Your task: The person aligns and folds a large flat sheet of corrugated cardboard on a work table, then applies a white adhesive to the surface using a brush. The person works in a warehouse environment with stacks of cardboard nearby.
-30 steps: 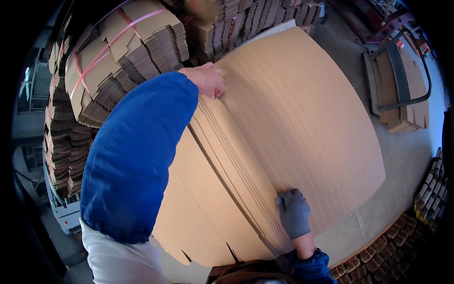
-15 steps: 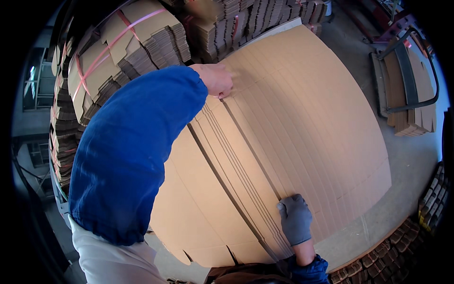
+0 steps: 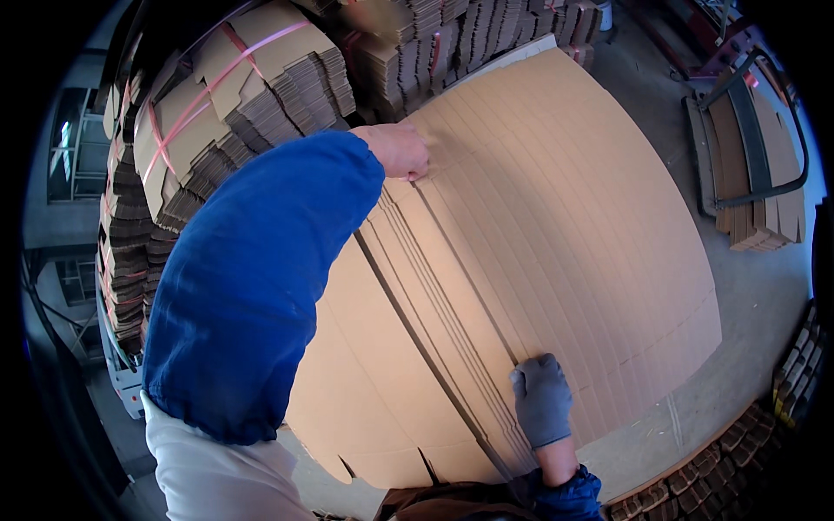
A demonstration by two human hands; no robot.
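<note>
Several large brown cardboard sheets [image 3: 599, 234] lie overlapped like shingles, their edges forming parallel lines that run from far left to near right. At the far end of one such edge, my bare left hand [image 3: 401, 153] is closed with its fingers curled on the board. Its arm wears a blue sleeve cover [image 3: 248, 291]. My right hand [image 3: 543, 401], in a grey glove, is closed on the near end of the same edge, its thumb lying along the board. Under the board, the fingertips of both hands are hidden. Slotted flaps show on the lowest sheet [image 3: 369, 408], at the near left.
Strapped stacks of flat cut cardboard [image 3: 287, 87] stand at the far left, with more stacks [image 3: 452, 43] behind the sheets. At the far right is a hand cart [image 3: 756, 148] carrying cardboard. Dark bundled pieces [image 3: 704, 469] lie at the near right.
Both hands keep their grip at the same places on the sheet edge. My left sleeve has shifted slightly to the right, and the view has turned a little.
</note>
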